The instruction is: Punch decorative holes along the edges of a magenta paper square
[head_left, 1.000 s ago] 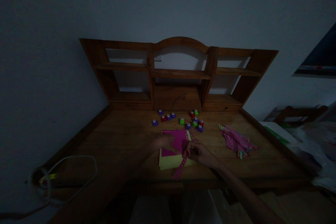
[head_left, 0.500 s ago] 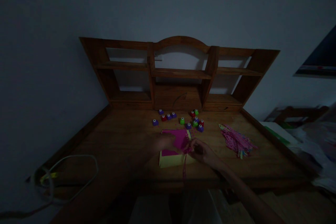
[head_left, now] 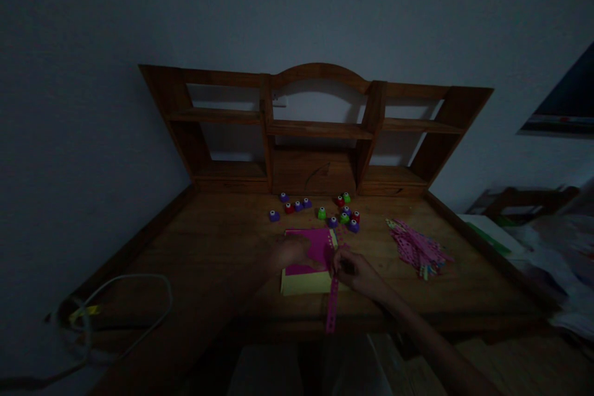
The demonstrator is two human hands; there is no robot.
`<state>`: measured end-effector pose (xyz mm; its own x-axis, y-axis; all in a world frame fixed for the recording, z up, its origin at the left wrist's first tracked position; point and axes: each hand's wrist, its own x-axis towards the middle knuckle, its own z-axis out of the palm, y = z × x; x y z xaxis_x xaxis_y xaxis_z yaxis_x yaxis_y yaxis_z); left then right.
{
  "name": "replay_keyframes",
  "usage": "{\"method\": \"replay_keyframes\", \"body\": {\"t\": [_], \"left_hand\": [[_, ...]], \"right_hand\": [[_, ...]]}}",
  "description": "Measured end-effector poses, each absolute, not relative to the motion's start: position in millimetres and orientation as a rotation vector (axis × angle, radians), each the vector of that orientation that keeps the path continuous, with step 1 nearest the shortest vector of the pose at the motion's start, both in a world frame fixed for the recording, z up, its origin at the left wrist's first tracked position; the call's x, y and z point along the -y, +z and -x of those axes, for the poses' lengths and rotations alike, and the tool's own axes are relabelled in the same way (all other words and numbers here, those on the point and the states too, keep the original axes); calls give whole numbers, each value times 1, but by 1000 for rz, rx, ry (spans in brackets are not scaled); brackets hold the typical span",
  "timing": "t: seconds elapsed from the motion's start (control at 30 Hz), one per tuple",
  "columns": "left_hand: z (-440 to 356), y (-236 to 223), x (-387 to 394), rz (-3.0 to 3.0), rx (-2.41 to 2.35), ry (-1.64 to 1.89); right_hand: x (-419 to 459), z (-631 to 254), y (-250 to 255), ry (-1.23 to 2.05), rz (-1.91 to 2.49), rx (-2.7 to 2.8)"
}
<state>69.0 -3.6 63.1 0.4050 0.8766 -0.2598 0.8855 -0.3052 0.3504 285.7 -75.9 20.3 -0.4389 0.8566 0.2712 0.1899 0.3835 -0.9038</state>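
- The left forearm (head_left: 223,306) is extended forward and inward from the lower left, its near part sunk in shadow.
- The left hand (head_left: 291,252) is held low, palm apparently turned down, with its fingers directed toward the right hand (head_left: 353,269).
- The right forearm (head_left: 424,331) is angled inward from the lower right and is lit slightly better.
- The right hand is bent inward, thumb and fingertips drawn together in a pinch.
- Both hands are held near each other; finer finger detail is lost in dimness.
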Motion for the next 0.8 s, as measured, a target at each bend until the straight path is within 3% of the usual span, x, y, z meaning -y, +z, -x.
{"method": "replay_keyframes", "body": {"t": [0.53, 0.8], "left_hand": [[-74, 88, 15, -2380, -1381, -300], [-69, 87, 19, -2339, -1367, -155]], "right_hand": [[81, -306, 21, 1235, 875, 1712], [82, -304, 20, 1158, 913, 1775]]}}
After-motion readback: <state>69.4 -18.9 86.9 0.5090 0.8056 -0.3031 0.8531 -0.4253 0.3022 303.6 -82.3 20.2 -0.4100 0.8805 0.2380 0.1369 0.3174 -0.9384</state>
